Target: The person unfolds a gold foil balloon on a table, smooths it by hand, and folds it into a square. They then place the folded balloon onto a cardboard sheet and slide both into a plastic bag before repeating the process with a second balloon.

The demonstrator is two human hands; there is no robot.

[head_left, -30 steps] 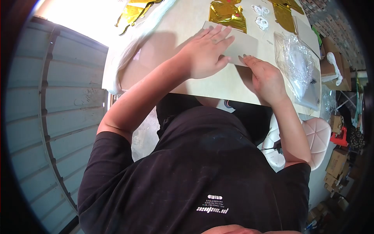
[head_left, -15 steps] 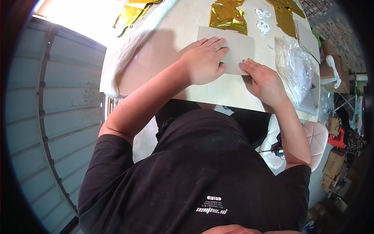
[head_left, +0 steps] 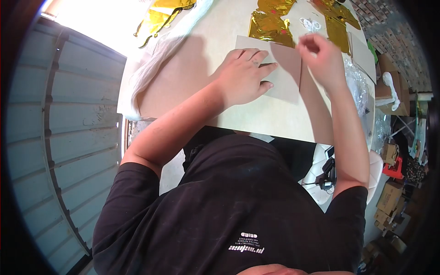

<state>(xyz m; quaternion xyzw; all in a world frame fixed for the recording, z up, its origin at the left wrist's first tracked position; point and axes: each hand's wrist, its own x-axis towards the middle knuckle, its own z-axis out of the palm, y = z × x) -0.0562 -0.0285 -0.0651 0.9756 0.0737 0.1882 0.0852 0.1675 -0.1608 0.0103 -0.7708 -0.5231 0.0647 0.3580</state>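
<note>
My left hand [head_left: 247, 75] lies on a pale, stiff rectangular sheet [head_left: 286, 82] near the table's front edge, its fingers spread and flat. Past the sheet's right corner, my right hand [head_left: 323, 59] is raised with thumb and fingers curled together; whether anything is in them is hidden. Just beyond its fingers is a coil of white cord [head_left: 310, 23]. Shiny gold foil pieces [head_left: 270, 27] lie directly behind the sheet, and more gold foil [head_left: 338, 32] lies behind my right hand.
A clear plastic bag [head_left: 356, 82] is partly behind my right forearm. At the table's left edge runs a bundle of white fibre [head_left: 153, 68], with gold foil dark-edged pieces [head_left: 162, 18] beside it. Another pale board [head_left: 363, 57] lies at the right edge. A white chair [head_left: 316, 172] stands below.
My right hand has left the sheet's near right corner and moved up and away to the cord, its fingers now curled. My left hand stays on the sheet, fingers spread wider.
</note>
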